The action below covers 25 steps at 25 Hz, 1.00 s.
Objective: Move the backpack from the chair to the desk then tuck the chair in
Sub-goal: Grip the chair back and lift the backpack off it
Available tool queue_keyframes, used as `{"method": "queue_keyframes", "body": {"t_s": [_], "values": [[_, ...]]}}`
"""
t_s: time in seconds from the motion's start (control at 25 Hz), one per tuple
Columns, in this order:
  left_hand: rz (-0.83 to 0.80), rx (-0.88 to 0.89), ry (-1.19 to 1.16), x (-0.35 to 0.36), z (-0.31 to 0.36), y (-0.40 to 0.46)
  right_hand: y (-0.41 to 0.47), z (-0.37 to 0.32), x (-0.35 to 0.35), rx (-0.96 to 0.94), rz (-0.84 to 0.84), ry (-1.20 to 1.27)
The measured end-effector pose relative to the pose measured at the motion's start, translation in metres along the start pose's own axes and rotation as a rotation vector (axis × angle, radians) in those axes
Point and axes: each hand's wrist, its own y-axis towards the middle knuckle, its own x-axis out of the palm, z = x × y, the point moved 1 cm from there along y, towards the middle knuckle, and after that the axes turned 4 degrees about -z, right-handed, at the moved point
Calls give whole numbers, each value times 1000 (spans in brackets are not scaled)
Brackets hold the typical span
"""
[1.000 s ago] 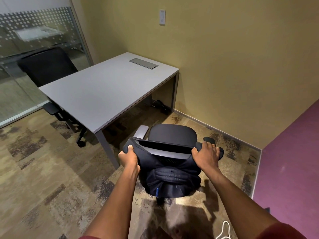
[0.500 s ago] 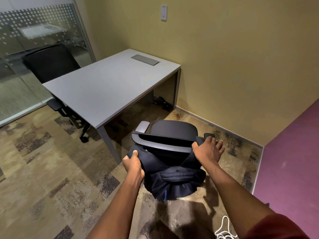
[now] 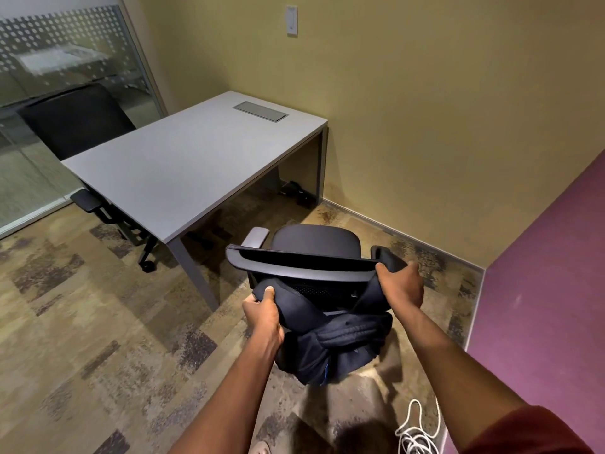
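We are looking down into a small office corner with mustard walls, a purple wall panel [image 3: 540,290] on the right and a frosted glass partition [image 3: 65,60] on the left. The patterned carpet [image 3: 82,322] is lying open on the left. A grey tabletop [image 3: 183,165] is carrying only a flush cable hatch [image 3: 261,110] near its far edge. A 2nd black chair [image 3: 78,122] is standing behind it.

The black office chair [image 3: 314,244] is standing just beside the tabletop's near corner, its backrest toward us. The dark navy backpack [image 3: 337,342] is hanging behind that backrest, its 2 straps looped up toward the top rim. Our left hand [image 3: 262,314] is clenching the left strap, and our right hand [image 3: 401,285] is grasping the right strap at the backrest's corner. A white cord [image 3: 417,430] is lying coiled on the floor near our right arm.
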Motion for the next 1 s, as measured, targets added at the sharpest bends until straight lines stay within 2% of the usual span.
{"method": "queue_keyframes", "body": {"t_s": [0.2, 0.48, 0.6, 0.72, 0.84, 1.0], "values": [[-40, 103, 174, 13, -15, -16, 5, 36, -32, -28, 39, 161], [-508, 155, 558, 45, -33, -52, -3, 33, -59, -244, 160, 237], [-704, 382, 993, 56, -45, -82, -1, 20, -78, -303, 202, 237], [-1013, 650, 1277, 67, -66, -122, 9, 6, -111, -326, 245, 187], [-1166, 837, 1383, 93, -70, -155, 21, -4, -154, -308, 296, 124], [-1207, 1079, 1392, 144, -57, -186, 32, -14, -203, -297, 371, 146]]}}
